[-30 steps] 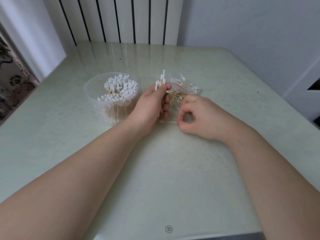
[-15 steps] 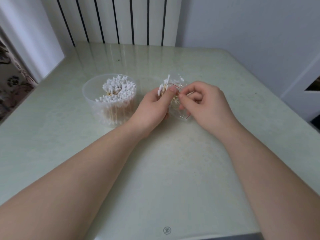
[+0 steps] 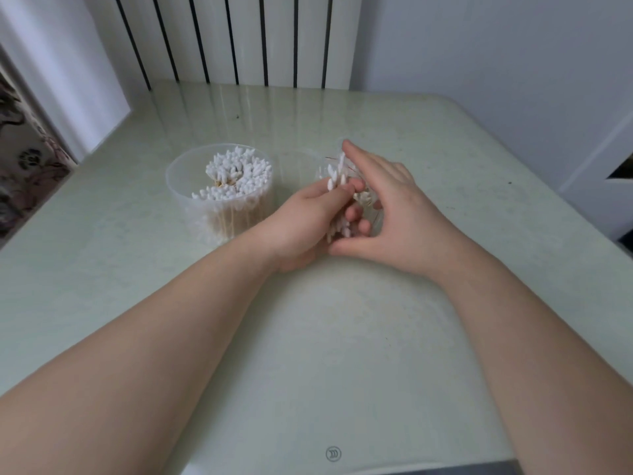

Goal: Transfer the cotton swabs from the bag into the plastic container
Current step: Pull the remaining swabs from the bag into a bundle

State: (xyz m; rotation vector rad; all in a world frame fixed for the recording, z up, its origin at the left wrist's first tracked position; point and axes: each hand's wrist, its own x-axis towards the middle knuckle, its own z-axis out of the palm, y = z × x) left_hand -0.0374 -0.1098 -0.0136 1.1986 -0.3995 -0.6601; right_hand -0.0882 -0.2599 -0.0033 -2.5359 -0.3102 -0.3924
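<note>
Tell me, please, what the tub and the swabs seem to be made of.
The tub looks like clear, glossy plastic: the swabs inside show through its wall. The swabs seem to have tan wooden or bamboo sticks and white, fluffy cotton tips.

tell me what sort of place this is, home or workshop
Probably a room in a home: a white column radiator stands behind the glossy pale-green table, flowered fabric shows at the left edge, and the things handled are cotton swabs and a plastic container.

White-tipped swabs, tan sticks, clear tub; mottled pale-green table; possibly floral curtain at left edge.
</note>
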